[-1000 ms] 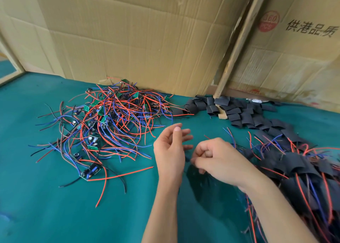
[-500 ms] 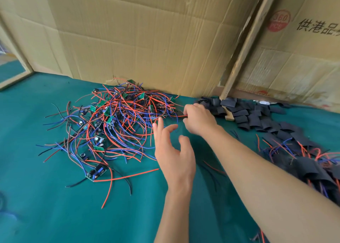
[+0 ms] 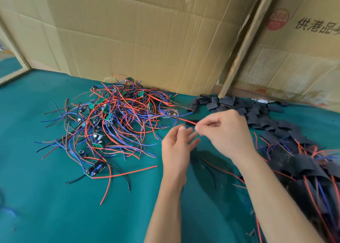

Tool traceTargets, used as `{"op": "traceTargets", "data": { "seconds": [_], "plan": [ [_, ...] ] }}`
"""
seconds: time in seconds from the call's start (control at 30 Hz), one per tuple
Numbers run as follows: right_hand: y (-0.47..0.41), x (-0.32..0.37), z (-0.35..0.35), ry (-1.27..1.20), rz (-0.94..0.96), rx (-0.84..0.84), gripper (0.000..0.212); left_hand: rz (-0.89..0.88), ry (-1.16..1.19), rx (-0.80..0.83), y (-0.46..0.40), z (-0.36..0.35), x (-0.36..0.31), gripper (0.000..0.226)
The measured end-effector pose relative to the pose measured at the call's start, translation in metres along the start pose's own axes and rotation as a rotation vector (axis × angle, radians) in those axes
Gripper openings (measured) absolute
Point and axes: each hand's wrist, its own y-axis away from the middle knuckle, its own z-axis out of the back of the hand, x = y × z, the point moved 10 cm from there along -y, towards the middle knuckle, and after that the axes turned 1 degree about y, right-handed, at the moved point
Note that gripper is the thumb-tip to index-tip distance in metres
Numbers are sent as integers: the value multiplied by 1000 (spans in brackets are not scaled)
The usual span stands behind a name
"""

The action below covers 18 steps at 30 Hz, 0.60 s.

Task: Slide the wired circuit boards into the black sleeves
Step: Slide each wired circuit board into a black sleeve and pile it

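Note:
A tangled pile of wired circuit boards (image 3: 114,119) with red, blue and black leads lies on the green table at centre left. My right hand (image 3: 224,132) pinches the end of a red wire (image 3: 185,120) that runs back to a small board (image 3: 171,113) at the pile's right edge. My left hand (image 3: 177,147) hovers just below it, fingers relaxed and holding nothing. Empty black sleeves (image 3: 239,108) lie heaped behind my right hand. Sleeved boards (image 3: 303,165) with wires sticking out are piled at the right.
Cardboard sheets (image 3: 147,40) and a wooden slat (image 3: 244,40) stand along the table's back edge. One loose board (image 3: 95,169) with red and black leads lies apart at the pile's near side. Green table surface (image 3: 55,206) shows at the front left.
My right hand reached to the wire pile, took a red wire and drew it back toward me. My left hand moved up under it. The camera shifted closer.

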Motion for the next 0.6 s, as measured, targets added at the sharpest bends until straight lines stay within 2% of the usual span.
{"op": "traceTargets", "data": {
  "seconds": [0.17,0.27,0.43,0.53,0.6],
  "plan": [
    [37,4,-2,-54,34,91,14,123,199,-14,1,-2,6,27],
    [45,4,-4,-149,10,141,15,158,240,-29,0,3,10,26],
    [56,-1,-12,-329,-64,364,13,150,271,2,-1,5,6,4],
    [57,-9,-16,-276,-109,495,7,135,225,-3,-2,6,7,8],
    [57,-13,-22,-154,-116,612,3,116,207,-7,-3,7,4,8]
  ]
}}
